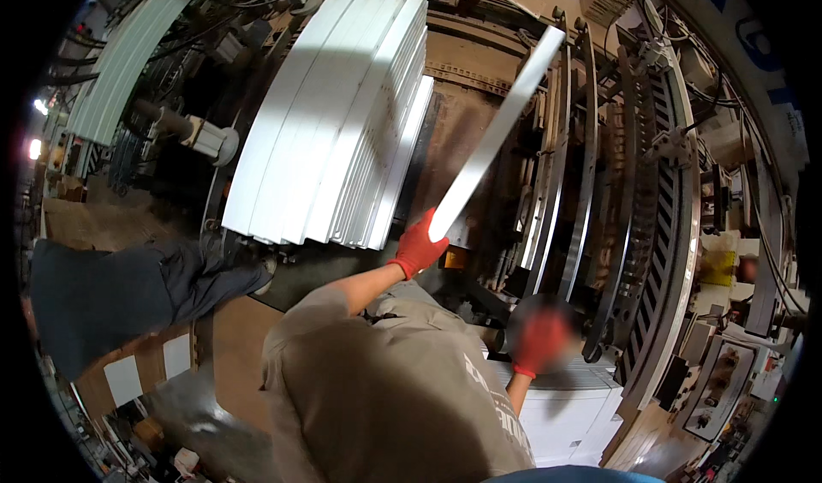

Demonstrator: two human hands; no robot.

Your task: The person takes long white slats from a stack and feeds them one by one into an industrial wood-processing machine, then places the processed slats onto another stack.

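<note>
My left hand (419, 245), in a red glove, is closed on the lower end of a long white board (498, 132). The board shows as a narrow strip, slanting away up and to the right. Left of it, a large stack of white panels (334, 115) stands on edge, several pressed face to face. Also red-gloved, my right hand (544, 339) is at the lower right, by the machine rails. A blur hides its fingers and anything in them. Just below that hand lies a stack of white panels (569, 419).
Metal rails (584, 175) run along the right, beside a striped black-and-white strip (655, 295). Another person in dark clothes (103, 303) is at the left. Long pale panels (128, 63) lie at the upper left, and a brown board (244, 354) is below.
</note>
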